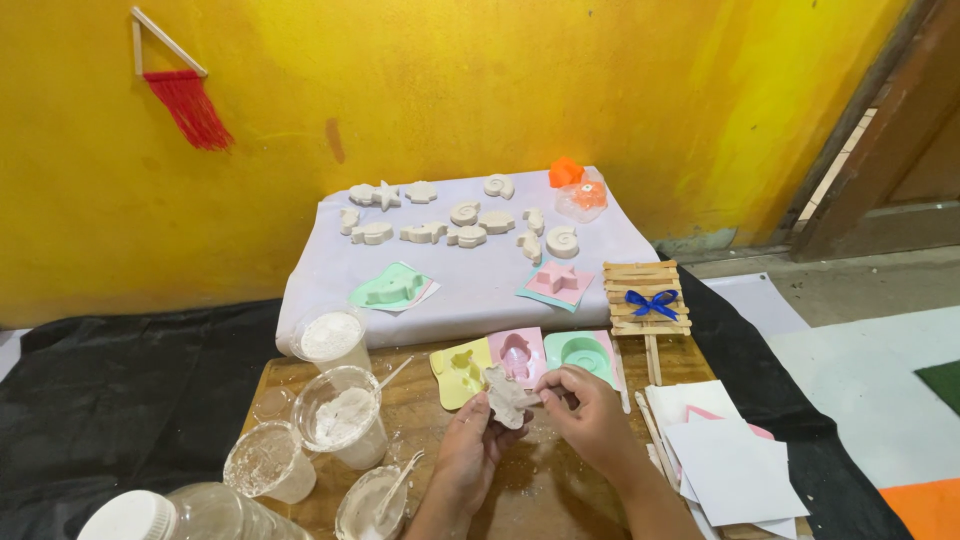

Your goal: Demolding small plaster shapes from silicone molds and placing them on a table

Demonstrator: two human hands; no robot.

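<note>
A small off-white plaster cast [507, 396], lumpy and roughly animal-shaped, is held up off the wooden surface [545, 490], just in front of a row of three soft moulds, probably so its edges can be reached from every side. The left hand [470, 450] cups it from below, fingers curled round its lower half in a firm grasp, palm turned upward and the wrist coming in from the bottom edge. The right hand [590, 415] comes from the other side with fingertips pinched at the cast's right edge, knuckles up and wrist bent inward, gripping or picking at that rim. Just behind the cast lie the yellow mould [461, 371], the pink mould [518, 354] and the green mould [582, 353], side by side and open side up. To the left stand clear plastic cups of white powder or paste [340, 412], some with stirring sticks leaning in them, kept within easy reach. Farther back, finished shell and sea-creature casts [464, 227] are spread apart on a white-covered block [480, 290], seemingly to dry. To the right are a craft-stick panel with a blue bow [648, 299] and a stack of paper squares [730, 465].
</note>
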